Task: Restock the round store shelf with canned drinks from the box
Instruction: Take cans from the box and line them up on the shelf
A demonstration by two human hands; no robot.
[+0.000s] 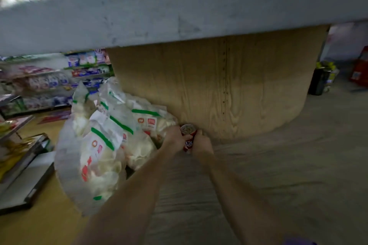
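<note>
A red drink can [188, 135] with a silver top stands on the lower grey tier [258, 165] of the round shelf, close against its wooden core [219, 85]. My left hand [173, 139] grips the can from the left and my right hand [201, 142] grips it from the right. The shelf's upper grey tier [179, 10] runs across the top of the view. The box is out of view.
Clear bags of white snacks [107, 141] with green and red labels lie on the lower tier just left of the can. Store racks with packaged goods [49, 81] stand at the left. Dark and yellow items [322, 79] and a red display [360, 69] sit at the far right.
</note>
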